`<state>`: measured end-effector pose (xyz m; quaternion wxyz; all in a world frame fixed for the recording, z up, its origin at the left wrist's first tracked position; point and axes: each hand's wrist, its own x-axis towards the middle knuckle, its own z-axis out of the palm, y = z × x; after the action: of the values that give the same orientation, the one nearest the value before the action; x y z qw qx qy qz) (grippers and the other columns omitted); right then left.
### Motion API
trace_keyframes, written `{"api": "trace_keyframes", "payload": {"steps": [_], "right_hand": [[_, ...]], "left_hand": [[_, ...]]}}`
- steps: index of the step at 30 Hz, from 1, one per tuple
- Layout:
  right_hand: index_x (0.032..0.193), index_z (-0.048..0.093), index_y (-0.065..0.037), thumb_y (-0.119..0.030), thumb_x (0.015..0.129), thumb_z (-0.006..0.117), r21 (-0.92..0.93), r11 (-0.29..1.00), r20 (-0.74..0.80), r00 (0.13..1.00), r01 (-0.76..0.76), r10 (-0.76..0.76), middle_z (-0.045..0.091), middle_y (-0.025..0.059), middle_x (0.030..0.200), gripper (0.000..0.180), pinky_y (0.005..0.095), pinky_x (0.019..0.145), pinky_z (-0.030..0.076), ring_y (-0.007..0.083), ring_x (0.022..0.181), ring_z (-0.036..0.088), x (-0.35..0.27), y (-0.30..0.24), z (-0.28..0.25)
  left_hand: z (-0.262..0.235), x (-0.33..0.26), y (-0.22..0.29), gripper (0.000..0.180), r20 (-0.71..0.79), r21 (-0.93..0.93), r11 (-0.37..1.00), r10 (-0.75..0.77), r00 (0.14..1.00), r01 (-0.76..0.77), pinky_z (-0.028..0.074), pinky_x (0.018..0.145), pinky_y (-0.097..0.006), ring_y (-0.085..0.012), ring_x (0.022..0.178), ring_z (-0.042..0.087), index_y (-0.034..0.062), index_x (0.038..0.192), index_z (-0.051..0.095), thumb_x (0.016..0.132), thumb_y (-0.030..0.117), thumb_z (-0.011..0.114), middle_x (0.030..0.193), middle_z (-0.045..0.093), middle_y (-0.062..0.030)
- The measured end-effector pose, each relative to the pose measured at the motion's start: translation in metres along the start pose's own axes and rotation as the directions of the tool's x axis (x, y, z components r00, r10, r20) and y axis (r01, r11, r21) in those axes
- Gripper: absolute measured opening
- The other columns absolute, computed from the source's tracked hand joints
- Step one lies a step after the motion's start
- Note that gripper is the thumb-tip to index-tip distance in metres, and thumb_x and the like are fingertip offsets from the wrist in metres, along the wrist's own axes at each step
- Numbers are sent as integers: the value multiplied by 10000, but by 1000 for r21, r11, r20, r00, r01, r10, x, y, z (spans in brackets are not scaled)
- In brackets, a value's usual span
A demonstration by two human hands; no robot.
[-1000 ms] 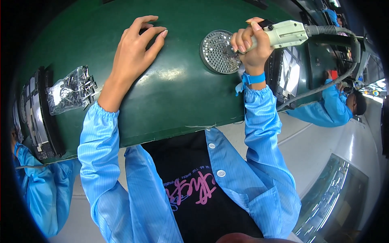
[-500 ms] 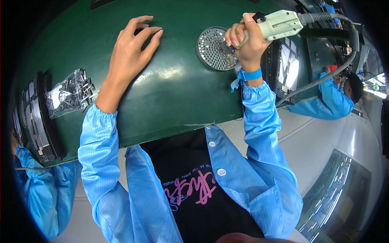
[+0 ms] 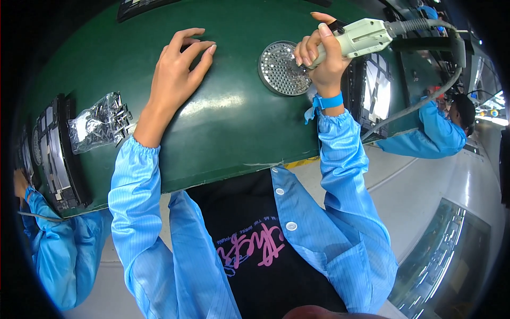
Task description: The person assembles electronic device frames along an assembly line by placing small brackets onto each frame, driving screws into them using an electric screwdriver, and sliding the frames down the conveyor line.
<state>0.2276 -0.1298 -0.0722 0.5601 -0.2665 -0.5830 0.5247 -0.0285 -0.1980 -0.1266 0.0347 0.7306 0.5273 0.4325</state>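
My right hand (image 3: pixel 326 58) is wrapped round a pale green electric screwdriver (image 3: pixel 364 38), whose grey cable runs off to the right. Its tip points left and down, over the right side of a round metal dish with rows of small holes (image 3: pixel 277 68); the fingers hide the tip. Small shiny pieces, apparently screws, lie in the dish. My left hand (image 3: pixel 178 72) is over the green table top, fingers loosely bent and apart, holding nothing. Near that wrist lies a clear plastic bag (image 3: pixel 95 127) with several small black parts.
Flat dark trays or panels stand at the left (image 3: pixel 59 154) and right (image 3: pixel 376 87) of the green work surface (image 3: pixel 228 138), and a dark panel edge (image 3: pixel 141 8) shows at the top. A co-worker in blue (image 3: pixel 443 125) sits at the right, another blue sleeve (image 3: pixel 64 255) at the left.
The view has shifted slightly, so the table things appear a little lower and to the right. My right index finger now stretches out from the screwdriver. The left hand keeps its loose shape.
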Motion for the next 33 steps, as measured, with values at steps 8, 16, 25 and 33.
{"api": "trace_keyframes", "payload": {"steps": [8, 16, 25, 33], "right_hand": [[1143, 537, 76, -76, 927, 566, 200, 979, -36, 998, -33, 41, 414, 41, 522, 266, 318, 410, 417, 141, 397, 421, 9, -23, 3], [1134, 531, 39, -34, 938, 573, 211, 975, -58, 995, -71, 85, 461, 17, 567, 213, 266, 424, 414, 90, 424, 429, 8, -20, 2], [1074, 579, 35, -12, 899, 622, 209, 974, -145, 982, -91, 123, 525, -6, 559, 186, 230, 398, 374, 57, 424, 475, 2, -24, -11], [1040, 605, 14, -21, 880, 659, 133, 989, -196, 976, -67, 93, 560, 9, 615, 172, 236, 409, 392, 60, 456, 503, 3, -17, -2]], "left_hand": [[27, 83, -10, 248, -93, -219, 952, -239, 967, 214, 540, 696, -301, -197, 764, 680, 26, 1068, 697, 928, 225, 651, 1002, 682, -120], [144, 245, -61, 954, 195, 101, 770, -637, 746, 630, 502, 944, -463, -421, 1127, 619, -86, 1238, 551, 732, 712, 687, 1212, 617, -301], [209, 295, -67, 1075, 484, 34, 706, -631, 606, 708, 507, 949, -403, -357, 1224, 560, -92, 1361, 446, 645, 607, 839, 1350, 527, -265], [142, 247, -73, 730, 64, -461, 663, -638, 768, 589, 518, 835, -372, -249, 964, 634, -193, 1232, 450, 827, 302, 802, 1130, 634, -222]]}}
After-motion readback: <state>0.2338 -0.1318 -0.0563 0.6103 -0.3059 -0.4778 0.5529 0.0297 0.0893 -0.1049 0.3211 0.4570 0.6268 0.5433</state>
